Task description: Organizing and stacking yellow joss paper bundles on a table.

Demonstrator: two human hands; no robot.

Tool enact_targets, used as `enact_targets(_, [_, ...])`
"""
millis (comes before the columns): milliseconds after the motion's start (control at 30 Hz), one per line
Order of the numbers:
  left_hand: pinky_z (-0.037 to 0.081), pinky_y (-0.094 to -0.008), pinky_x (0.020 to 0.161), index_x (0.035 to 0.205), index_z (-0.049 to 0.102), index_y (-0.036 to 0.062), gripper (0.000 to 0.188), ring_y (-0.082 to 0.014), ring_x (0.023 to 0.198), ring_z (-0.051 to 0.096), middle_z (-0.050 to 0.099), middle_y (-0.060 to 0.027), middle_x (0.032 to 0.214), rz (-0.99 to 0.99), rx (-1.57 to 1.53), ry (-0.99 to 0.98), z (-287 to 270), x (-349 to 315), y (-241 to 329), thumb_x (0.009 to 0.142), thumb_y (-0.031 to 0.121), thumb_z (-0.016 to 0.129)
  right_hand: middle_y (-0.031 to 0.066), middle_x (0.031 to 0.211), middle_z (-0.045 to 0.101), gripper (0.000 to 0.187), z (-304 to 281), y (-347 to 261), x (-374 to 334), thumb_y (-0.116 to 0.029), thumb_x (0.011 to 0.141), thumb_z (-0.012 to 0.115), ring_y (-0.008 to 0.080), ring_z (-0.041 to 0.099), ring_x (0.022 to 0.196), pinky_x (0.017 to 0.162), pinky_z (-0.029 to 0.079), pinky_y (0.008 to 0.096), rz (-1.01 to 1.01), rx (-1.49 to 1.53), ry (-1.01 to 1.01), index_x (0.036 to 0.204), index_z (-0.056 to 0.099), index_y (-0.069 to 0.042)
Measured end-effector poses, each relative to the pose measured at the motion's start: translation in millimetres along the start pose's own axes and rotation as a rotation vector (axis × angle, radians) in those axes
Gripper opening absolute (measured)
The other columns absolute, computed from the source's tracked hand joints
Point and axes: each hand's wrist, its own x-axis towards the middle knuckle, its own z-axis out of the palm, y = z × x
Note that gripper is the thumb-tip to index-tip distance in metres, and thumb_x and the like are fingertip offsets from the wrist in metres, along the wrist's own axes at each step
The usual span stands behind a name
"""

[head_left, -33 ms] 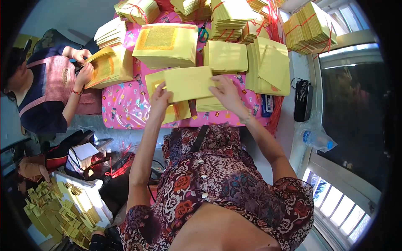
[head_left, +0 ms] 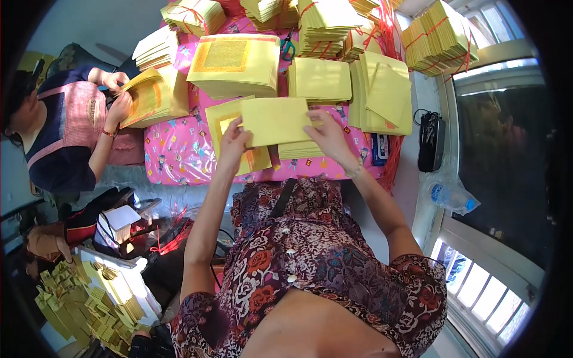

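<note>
Between my two hands I hold a plain yellow folded paper (head_left: pixel 277 123) above the table. My left hand (head_left: pixel 234 145) grips its left edge, thumb on top. At its right edge my right hand (head_left: pixel 328 132) pinches it between thumb and fingers. Partly hidden beneath lie yellow sheets with a printed orange and gold panel (head_left: pixel 256 160) and a small stack of plain folded papers (head_left: pixel 299 150). Just beyond stand a tall stack of yellow paper with a printed top (head_left: pixel 222 58) and a neat plain stack (head_left: pixel 320 80).
A pink patterned cloth (head_left: pixel 176 149) covers the table. Tied yellow bundles (head_left: pixel 439 37) and teal-handled scissors (head_left: pixel 287 49) lie around the back. Leaning yellow papers (head_left: pixel 387 95) stand on the right. At left, a person (head_left: pixel 65 125) handles printed sheets. A plastic bottle (head_left: pixel 452 200) rests on the sill.
The folded paper has shifted slightly to the right and sits more level. My hands have moved a little with it and keep their hold.
</note>
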Motion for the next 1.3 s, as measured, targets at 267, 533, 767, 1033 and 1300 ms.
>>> enact_targets(267, [0.052,-0.0257,0.071,0.124,0.05,0.0006,0.041,-0.0119,0.082,0.062,0.063,-0.0052,0.091,0.152,0.368,-0.139,39,26,-74,0.085,0.001,0.062,0.0114,0.105,0.059,0.03,-26,49,-38,-0.008,0.083,0.068,0.0224,0.062,0.093,0.071,0.054,0.0312,0.406,0.042,0.115,0.111,0.057,-0.003])
enact_targets(533, [0.05,-0.0378,0.081,0.122,0.05,0.0015,0.046,-0.027,0.091,0.06,0.059,-0.0148,0.101,0.47,1.067,0.037,66,11,-69,0.079,0.005,0.066,0.0128,0.095,0.056,0.025,-11,68,-48,-0.008,0.078,0.068,0.0276,0.06,0.08,0.073,0.049,0.0393,0.371,-0.21,0.103,0.102,0.06,-0.006])
enact_targets(767, [0.048,-0.0434,0.084,0.119,0.056,0.0083,0.048,-0.0327,0.098,0.053,0.055,-0.0131,0.109,0.776,1.402,-0.552,91,10,-68,0.076,0.019,0.074,0.0121,0.087,0.057,0.02,-4,81,-48,-0.01,0.078,0.069,0.0276,0.06,0.077,0.071,0.049,0.0399,0.3,-0.144,0.164,0.096,0.062,-0.006])
enact_targets(1033, [0.052,-0.0393,0.074,0.113,0.06,0.0121,0.047,-0.0271,0.092,0.06,0.06,-0.0056,0.102,0.759,1.555,-0.556,93,24,-73,0.073,0.029,0.076,0.0099,0.095,0.069,0.013,-5,101,-74,-0.011,0.087,0.064,0.0204,0.067,0.088,0.076,0.052,0.0313,0.37,0.098,0.345,0.096,0.062,-0.002])
enact_targets(1300, [0.051,-0.0401,0.07,0.106,0.065,0.0126,0.036,-0.0294,0.086,0.063,0.063,-0.007,0.093,0.726,1.428,-0.556,88,30,-65,0.076,0.029,0.075,0.0083,0.089,0.069,0.02,20,114,-124,-0.009,0.088,0.061,0.0171,0.066,0.081,0.072,0.052,0.0291,0.482,0.179,0.371,0.106,0.066,-0.004])
